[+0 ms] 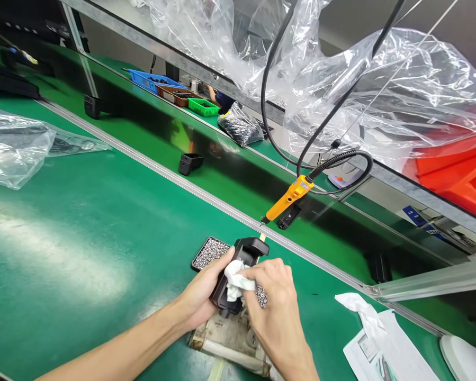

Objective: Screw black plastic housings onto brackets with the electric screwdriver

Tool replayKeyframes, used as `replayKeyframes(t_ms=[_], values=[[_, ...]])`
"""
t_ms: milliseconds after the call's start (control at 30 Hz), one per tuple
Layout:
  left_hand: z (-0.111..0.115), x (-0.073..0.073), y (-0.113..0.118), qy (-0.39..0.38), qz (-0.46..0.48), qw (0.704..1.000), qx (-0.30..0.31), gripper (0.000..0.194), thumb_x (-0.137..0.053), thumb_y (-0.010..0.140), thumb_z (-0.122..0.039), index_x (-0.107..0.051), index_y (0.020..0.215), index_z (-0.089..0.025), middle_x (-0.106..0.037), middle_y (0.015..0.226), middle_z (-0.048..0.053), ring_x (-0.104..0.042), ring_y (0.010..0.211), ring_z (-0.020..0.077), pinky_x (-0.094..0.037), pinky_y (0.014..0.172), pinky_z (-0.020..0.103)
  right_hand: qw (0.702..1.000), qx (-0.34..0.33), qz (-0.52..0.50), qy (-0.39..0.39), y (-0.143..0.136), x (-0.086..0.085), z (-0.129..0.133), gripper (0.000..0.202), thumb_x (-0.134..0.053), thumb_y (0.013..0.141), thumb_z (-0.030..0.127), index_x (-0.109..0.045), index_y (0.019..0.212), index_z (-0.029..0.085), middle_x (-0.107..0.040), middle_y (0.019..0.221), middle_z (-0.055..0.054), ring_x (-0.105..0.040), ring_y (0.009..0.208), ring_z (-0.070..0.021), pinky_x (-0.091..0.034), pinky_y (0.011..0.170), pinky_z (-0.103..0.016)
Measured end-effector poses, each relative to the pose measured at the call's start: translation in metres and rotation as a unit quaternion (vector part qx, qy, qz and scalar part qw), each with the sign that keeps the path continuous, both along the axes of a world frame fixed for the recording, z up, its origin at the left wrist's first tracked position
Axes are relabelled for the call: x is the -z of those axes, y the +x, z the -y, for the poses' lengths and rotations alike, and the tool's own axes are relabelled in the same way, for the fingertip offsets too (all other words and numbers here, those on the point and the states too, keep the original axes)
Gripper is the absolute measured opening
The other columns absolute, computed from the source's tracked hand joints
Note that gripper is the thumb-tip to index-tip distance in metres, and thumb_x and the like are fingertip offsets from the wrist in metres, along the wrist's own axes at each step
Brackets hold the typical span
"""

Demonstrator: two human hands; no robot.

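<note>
My left hand grips a black plastic housing along its left side, holding it tilted above a worn, taped block. In my right hand a crumpled white tissue is pinched and pressed against the inside of the housing. Behind my left hand lies a black tray filled with small metal screws or nuts. More small metal parts show partly behind my right fingers. The lower part of the housing is partly covered by the tissue and my hands.
A yellow electric screwdriver hangs on a black cable beyond the housing. White wipes lie on a packet at right. Clear plastic bags rest at left; others drape over the shelf. A red bin stands upper right.
</note>
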State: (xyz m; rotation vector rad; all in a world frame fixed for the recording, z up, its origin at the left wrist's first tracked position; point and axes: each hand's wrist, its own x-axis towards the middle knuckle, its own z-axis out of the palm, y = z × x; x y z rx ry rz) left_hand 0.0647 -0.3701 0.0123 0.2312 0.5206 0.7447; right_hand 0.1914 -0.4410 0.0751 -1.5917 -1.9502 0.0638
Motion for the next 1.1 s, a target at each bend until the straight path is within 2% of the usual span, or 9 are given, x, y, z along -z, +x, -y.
replayKeyframes(t_ms=[267,533,633,733,800,867,967,1033,1100], values=[[-0.001,0.004,-0.002,-0.003,-0.039,0.999,0.027,0.042,-0.073,0.092,-0.05,-0.075,0.112,-0.013,-0.077,0.087,0.01,-0.068,0.064,0.0186,-0.054,0.057,0.026,0.993,0.061,-0.098,-0.038,0.03,-0.018,-0.003,0.014,-0.053,0.102,0.023,-0.066,0.101,0.025,-0.071,0.094,0.0,-0.062,0.082,-0.0161,-0.047,0.07,-0.027],[0.003,0.003,-0.001,0.029,-0.013,0.999,-0.011,0.031,-0.074,0.093,-0.042,-0.075,0.104,-0.012,-0.076,0.095,0.009,-0.069,0.078,0.018,-0.055,0.069,0.025,0.997,0.003,-0.013,0.082,-0.002,0.013,-0.005,0.025,-0.054,0.093,0.003,-0.068,0.103,0.022,-0.071,0.096,-0.004,-0.061,0.087,-0.0196,-0.049,0.077,-0.032],[0.004,0.003,-0.002,0.024,-0.02,0.999,-0.006,0.031,-0.074,0.093,-0.042,-0.074,0.099,-0.012,-0.075,0.092,0.009,-0.067,0.073,0.0166,-0.055,0.066,0.026,0.999,-0.03,-0.014,0.002,-0.006,0.01,-0.003,0.029,-0.056,0.087,-0.001,-0.068,0.098,0.023,-0.07,0.094,-0.001,-0.062,0.086,-0.0188,-0.049,0.077,-0.031],[0.005,0.0,-0.003,0.049,-0.034,0.998,-0.008,0.034,-0.075,0.092,-0.045,-0.073,0.1,-0.012,-0.074,0.093,0.009,-0.067,0.073,0.0166,-0.054,0.064,0.026,0.993,-0.076,-0.069,-0.06,0.014,-0.012,0.009,0.032,-0.057,0.087,-0.001,-0.068,0.097,0.027,-0.071,0.092,0.003,-0.065,0.086,-0.0152,-0.051,0.077,-0.025],[0.008,-0.002,-0.005,0.069,-0.064,0.996,0.001,0.039,-0.076,0.091,-0.049,-0.073,0.103,-0.012,-0.074,0.093,0.01,-0.069,0.077,0.0194,-0.055,0.065,0.027,0.997,-0.034,-0.072,-0.017,0.044,-0.029,0.026,0.027,-0.054,0.093,0.006,-0.068,0.101,0.028,-0.071,0.093,0.001,-0.066,0.084,-0.0148,-0.051,0.073,-0.024],[0.01,-0.004,-0.006,0.084,-0.095,0.992,0.021,0.044,-0.075,0.09,-0.053,-0.072,0.106,-0.012,-0.074,0.095,0.012,-0.071,0.083,0.0228,-0.056,0.066,0.028,0.997,0.07,-0.025,0.007,0.083,-0.039,0.05,0.019,-0.057,0.098,0.021,-0.068,0.109,0.03,-0.072,0.096,-0.001,-0.065,0.077,-0.0153,-0.051,0.066,-0.025],[0.012,-0.008,-0.009,0.099,-0.107,0.989,0.039,0.047,-0.073,0.091,-0.056,-0.071,0.11,-0.014,-0.075,0.098,0.014,-0.072,0.084,0.0234,-0.057,0.066,0.028,0.97,0.233,0.074,-0.006,0.14,-0.039,0.089,0.02,-0.062,0.095,0.044,-0.071,0.109,0.033,-0.073,0.087,-0.003,-0.063,0.061,-0.0177,-0.052,0.057,-0.03],[0.013,-0.01,-0.009,0.093,-0.11,0.989,0.04,0.046,-0.074,0.09,-0.055,-0.072,0.111,-0.014,-0.075,0.098,0.014,-0.072,0.083,0.0229,-0.057,0.065,0.028,0.951,0.264,0.159,-0.004,0.159,-0.032,0.103,0.023,-0.065,0.089,0.051,-0.074,0.102,0.034,-0.075,0.089,-0.006,-0.069,0.066,-0.0228,-0.05,0.05,-0.032],[0.012,-0.011,-0.009,0.086,-0.111,0.989,0.036,0.045,-0.076,0.088,-0.054,-0.072,0.11,-0.015,-0.075,0.099,0.013,-0.072,0.083,0.023,-0.058,0.066,0.028,0.945,0.26,0.196,0.018,0.155,-0.024,0.102,0.025,-0.065,0.089,0.05,-0.075,0.105,0.034,-0.076,0.1,-0.008,-0.073,0.08,-0.0266,-0.051,0.052,-0.032]])
